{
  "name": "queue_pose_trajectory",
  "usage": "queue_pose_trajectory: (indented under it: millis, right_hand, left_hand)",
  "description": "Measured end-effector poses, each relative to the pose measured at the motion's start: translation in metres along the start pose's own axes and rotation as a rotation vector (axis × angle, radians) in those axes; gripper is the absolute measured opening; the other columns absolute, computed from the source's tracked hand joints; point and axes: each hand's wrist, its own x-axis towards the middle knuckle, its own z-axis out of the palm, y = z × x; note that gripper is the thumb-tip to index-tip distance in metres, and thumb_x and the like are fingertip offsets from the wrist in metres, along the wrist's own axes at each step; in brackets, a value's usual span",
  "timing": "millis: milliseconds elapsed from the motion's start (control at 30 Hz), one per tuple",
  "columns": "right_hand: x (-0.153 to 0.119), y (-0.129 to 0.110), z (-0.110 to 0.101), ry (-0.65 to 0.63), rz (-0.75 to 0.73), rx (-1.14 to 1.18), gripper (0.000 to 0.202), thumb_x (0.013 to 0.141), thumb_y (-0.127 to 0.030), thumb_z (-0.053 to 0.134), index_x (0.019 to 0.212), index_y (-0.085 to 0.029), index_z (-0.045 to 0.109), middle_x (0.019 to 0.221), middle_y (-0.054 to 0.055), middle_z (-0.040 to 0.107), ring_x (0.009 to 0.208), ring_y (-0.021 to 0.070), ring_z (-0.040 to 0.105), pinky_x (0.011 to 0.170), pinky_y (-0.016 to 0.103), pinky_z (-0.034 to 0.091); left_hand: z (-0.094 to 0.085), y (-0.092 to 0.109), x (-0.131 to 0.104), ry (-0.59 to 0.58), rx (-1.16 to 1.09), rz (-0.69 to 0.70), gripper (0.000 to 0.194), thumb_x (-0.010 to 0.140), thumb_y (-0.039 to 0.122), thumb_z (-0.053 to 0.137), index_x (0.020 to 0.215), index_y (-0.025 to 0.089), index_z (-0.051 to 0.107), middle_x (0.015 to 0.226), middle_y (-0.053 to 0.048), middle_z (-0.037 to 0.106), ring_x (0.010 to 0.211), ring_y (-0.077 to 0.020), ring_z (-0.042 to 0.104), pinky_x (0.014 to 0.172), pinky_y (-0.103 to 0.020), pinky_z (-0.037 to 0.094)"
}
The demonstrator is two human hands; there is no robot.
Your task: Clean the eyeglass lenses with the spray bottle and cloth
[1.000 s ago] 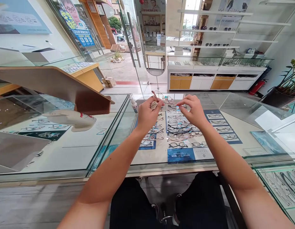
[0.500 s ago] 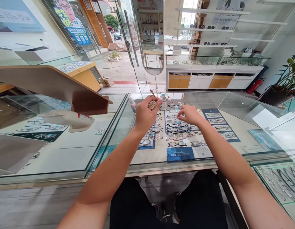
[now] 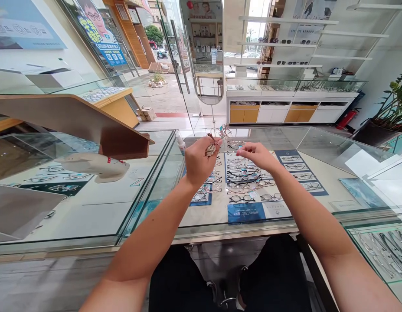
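My left hand [image 3: 200, 161] is closed around a pair of thin-rimmed eyeglasses [image 3: 226, 131] above the glass counter. A crumpled beige cloth [image 3: 210, 150] is bunched in the same hand. The lenses point away from me, and a light blue tag or sticker shows on one. To the right, my right hand [image 3: 257, 155] hovers with loosely bent fingers and nothing visible in them, apart from the eyeglasses. Below both hands, rows of eyeglass frames [image 3: 243, 177] lie under the glass, partly covered by my arms.
A small white bottle [image 3: 181, 144] stands left of my left hand. The glass counter [image 3: 201, 219] runs across in front of my knees. A brown angled stand [image 3: 122, 143] and a beige rounded object [image 3: 90, 164] are at left. A potted plant [image 3: 387, 115] stands far right.
The eyeglasses in my left hand have turned and shifted slightly right, and the cloth with them. My right hand has moved a little left, its fingers closer together.
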Motion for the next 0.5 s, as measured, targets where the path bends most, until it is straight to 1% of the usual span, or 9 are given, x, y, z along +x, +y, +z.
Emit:
queue_pose_trajectory:
  millis: [67, 100, 133, 200, 233, 300, 500]
  right_hand:
    - [-0.004, -0.008, 0.006, -0.053, 0.012, 0.391, 0.045, 0.092, -0.069, 0.078, 0.092, -0.025, 0.086, 0.086, 0.002, 0.065, 0.081, 0.0191, 0.051, 0.081, 0.036, 0.042]
    - [-0.005, -0.012, 0.010, -0.072, 0.020, 0.547, 0.048, 0.086, -0.072, 0.083, 0.090, -0.025, 0.086, 0.081, 0.001, 0.062, 0.078, 0.0183, 0.049, 0.078, 0.036, 0.042]
    - [-0.007, -0.015, 0.013, -0.080, 0.029, 0.671, 0.050, 0.080, -0.073, 0.088, 0.089, -0.024, 0.085, 0.079, 0.001, 0.061, 0.076, 0.0176, 0.047, 0.076, 0.035, 0.042]
    - [-0.009, -0.020, 0.021, -0.077, 0.061, 0.842, 0.050, 0.070, -0.069, 0.098, 0.085, -0.024, 0.083, 0.076, 0.000, 0.059, 0.073, 0.0163, 0.046, 0.071, 0.033, 0.041]
    - [-0.010, -0.022, 0.024, -0.078, 0.077, 0.895, 0.050, 0.066, -0.065, 0.102, 0.084, -0.023, 0.082, 0.075, -0.001, 0.058, 0.072, 0.0155, 0.045, 0.069, 0.033, 0.041]
    - [-0.012, -0.024, 0.028, -0.083, 0.103, 0.965, 0.050, 0.064, -0.059, 0.106, 0.083, -0.022, 0.078, 0.074, -0.002, 0.058, 0.071, 0.0141, 0.045, 0.068, 0.031, 0.041]
    - [-0.012, -0.025, 0.029, -0.063, 0.121, 1.039, 0.042, 0.067, -0.048, 0.104, 0.076, -0.023, 0.071, 0.073, -0.003, 0.059, 0.070, 0.0132, 0.048, 0.067, 0.029, 0.044]
  left_hand:
    - [-0.001, -0.001, -0.002, -0.042, 0.060, 0.126, 0.017, 0.108, 0.033, 0.068, 0.099, 0.025, 0.080, 0.100, -0.008, 0.088, 0.091, -0.0241, 0.084, 0.077, -0.037, 0.064]
    - [-0.002, -0.001, -0.003, -0.071, 0.087, 0.174, 0.016, 0.108, 0.031, 0.067, 0.101, 0.026, 0.081, 0.101, -0.007, 0.089, 0.093, -0.0248, 0.085, 0.078, -0.037, 0.065]
    - [-0.002, -0.001, -0.004, -0.099, 0.109, 0.213, 0.017, 0.107, 0.029, 0.066, 0.104, 0.027, 0.083, 0.103, -0.007, 0.089, 0.095, -0.0250, 0.085, 0.079, -0.038, 0.067]
    - [-0.003, 0.000, -0.005, -0.128, 0.134, 0.273, 0.022, 0.106, 0.025, 0.064, 0.108, 0.028, 0.085, 0.106, -0.006, 0.090, 0.096, -0.0245, 0.086, 0.081, -0.037, 0.069]
    - [-0.003, 0.001, -0.005, -0.134, 0.140, 0.296, 0.024, 0.106, 0.023, 0.063, 0.109, 0.029, 0.086, 0.107, -0.006, 0.090, 0.095, -0.0240, 0.086, 0.081, -0.037, 0.069]
    - [-0.003, 0.002, -0.005, -0.150, 0.138, 0.315, 0.028, 0.107, 0.023, 0.061, 0.111, 0.029, 0.087, 0.108, -0.006, 0.090, 0.093, -0.0232, 0.086, 0.080, -0.036, 0.069]
    - [-0.003, 0.001, -0.006, -0.209, 0.079, 0.274, 0.026, 0.110, 0.027, 0.063, 0.115, 0.035, 0.088, 0.113, -0.005, 0.090, 0.091, -0.0236, 0.087, 0.078, -0.039, 0.069]
